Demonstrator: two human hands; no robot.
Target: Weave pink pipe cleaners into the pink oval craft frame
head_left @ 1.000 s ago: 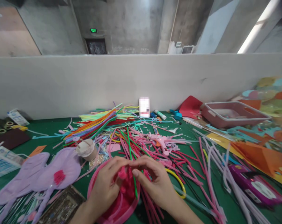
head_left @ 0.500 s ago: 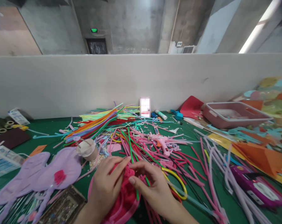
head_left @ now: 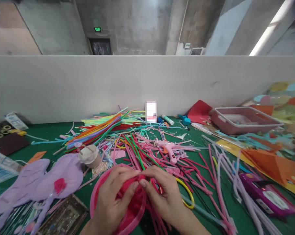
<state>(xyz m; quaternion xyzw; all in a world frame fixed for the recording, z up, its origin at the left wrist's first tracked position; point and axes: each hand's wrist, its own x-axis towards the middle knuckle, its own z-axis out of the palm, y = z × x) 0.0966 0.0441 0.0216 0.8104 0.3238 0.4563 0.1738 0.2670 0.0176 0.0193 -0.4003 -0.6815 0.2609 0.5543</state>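
Note:
My left hand point(head_left: 113, 197) and my right hand point(head_left: 163, 192) meet over a round pink container point(head_left: 95, 192) with a thick rim. Pinched between the fingertips of both is a red fuzzy pipe cleaner piece point(head_left: 140, 177), mostly covered by the fingers. Its exact shape cannot be made out. More red material shows inside the container under my left hand. Beyond my fingertips, green pipe cleaners point(head_left: 136, 150) lie on a heap of pink and red pipe cleaners point(head_left: 131, 156). A yellow pipe cleaner loop point(head_left: 191, 199) curves just right of my right hand.
On the green table point(head_left: 53, 130), a lilac butterfly-like craft piece point(head_left: 70, 169), paper cup point(head_left: 90, 156) and shallow box point(head_left: 64, 217) stand left. A pink glue gun point(head_left: 170, 151) lies ahead. Right are a purple device point(head_left: 267, 194) and pink bin point(head_left: 247, 125). A white partition point(head_left: 113, 85) rises behind.
Both hands have drawn together at the fingertips and changed their grip on the red piece. The red piece sits lower between them, and more of the pink container's rim and inside shows.

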